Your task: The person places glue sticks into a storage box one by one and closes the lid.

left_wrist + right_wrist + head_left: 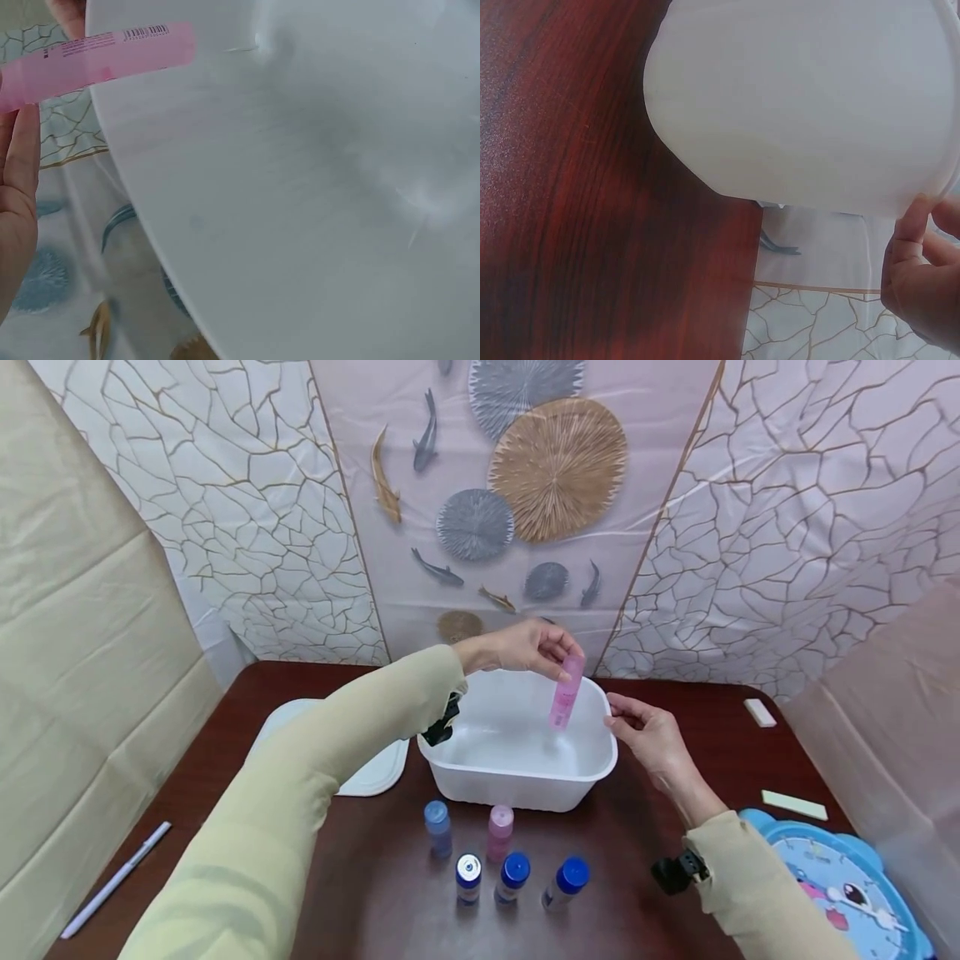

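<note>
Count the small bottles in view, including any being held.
6. One pink translucent plastic bottle is held over the white plastic tub by the left hand; five small capped bottles stand on the table before the tub.

White tub point(517, 777) blocks frame centre; left hand point(525, 647) with pink tube point(566, 693) fills space above it. Five bottles point(498, 860) crowd table below tub. Lid point(367, 777) at tub's left. Right hand point(648, 735) at tub's right rim. Open tabletop point(225, 793) lower left; pen point(112, 881) near edge. Clock point(840, 877) occupies lower right.
</note>
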{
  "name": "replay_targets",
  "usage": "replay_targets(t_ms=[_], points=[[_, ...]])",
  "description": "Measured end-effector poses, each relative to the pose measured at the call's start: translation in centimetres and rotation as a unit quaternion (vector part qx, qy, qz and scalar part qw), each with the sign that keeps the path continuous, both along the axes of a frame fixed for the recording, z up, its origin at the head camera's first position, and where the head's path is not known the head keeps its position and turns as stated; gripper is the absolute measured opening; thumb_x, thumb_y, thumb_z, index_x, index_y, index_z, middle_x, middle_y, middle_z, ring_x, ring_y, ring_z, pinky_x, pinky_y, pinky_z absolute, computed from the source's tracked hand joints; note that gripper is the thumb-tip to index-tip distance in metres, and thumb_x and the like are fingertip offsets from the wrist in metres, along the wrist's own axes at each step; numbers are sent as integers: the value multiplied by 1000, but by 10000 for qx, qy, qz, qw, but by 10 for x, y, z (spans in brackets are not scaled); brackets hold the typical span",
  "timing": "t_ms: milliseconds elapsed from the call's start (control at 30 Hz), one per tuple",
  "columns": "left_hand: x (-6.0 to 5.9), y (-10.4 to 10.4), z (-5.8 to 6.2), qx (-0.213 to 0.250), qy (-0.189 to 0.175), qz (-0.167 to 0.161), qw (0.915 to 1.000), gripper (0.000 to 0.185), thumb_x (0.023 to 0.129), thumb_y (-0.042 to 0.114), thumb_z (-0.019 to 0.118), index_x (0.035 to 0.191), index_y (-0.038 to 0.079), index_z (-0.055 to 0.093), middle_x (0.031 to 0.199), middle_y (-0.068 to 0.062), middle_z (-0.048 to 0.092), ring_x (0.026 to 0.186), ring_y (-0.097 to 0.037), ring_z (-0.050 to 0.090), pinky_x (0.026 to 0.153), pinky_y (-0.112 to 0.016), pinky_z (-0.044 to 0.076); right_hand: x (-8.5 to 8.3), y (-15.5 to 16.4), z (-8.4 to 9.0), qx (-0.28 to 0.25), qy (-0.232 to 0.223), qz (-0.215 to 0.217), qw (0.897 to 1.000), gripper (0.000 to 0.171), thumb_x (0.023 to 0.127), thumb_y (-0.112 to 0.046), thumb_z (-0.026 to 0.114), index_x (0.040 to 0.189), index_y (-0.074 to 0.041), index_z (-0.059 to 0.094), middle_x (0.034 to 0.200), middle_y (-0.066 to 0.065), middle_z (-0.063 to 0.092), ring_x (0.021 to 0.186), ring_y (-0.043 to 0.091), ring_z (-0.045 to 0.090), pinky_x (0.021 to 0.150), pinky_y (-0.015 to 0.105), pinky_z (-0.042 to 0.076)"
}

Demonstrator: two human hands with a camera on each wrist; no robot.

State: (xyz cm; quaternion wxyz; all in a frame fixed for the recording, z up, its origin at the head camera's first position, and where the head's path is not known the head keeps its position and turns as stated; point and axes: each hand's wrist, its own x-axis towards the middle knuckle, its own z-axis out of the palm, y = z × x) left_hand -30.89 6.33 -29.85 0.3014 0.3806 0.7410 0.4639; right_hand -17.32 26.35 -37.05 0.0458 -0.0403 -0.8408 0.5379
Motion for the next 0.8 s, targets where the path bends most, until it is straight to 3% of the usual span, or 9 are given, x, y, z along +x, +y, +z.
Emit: replay_targets(t_ms=[300, 800], points=[[0, 6, -28, 4, 22, -193, 9998, 36, 79, -9, 69, 113, -7, 58, 110, -20, 65, 98, -18, 63, 85, -24, 53, 2, -2, 2, 67, 5, -31, 10000, 43, 93, -8, 58, 133, 4, 48, 120, 27, 56, 85, -3, 52, 71, 9, 48], [0, 16, -51, -334, 327, -166, 9988, 33, 77, -10, 70, 108, -8, 60, 109, -21, 65, 99, -20, 63, 82, -20, 52, 0, -2, -1, -5, 31, -62, 10000, 41, 93, -8, 57, 132, 4, 50, 122, 27, 56, 84, -5, 51, 70, 9, 48]])
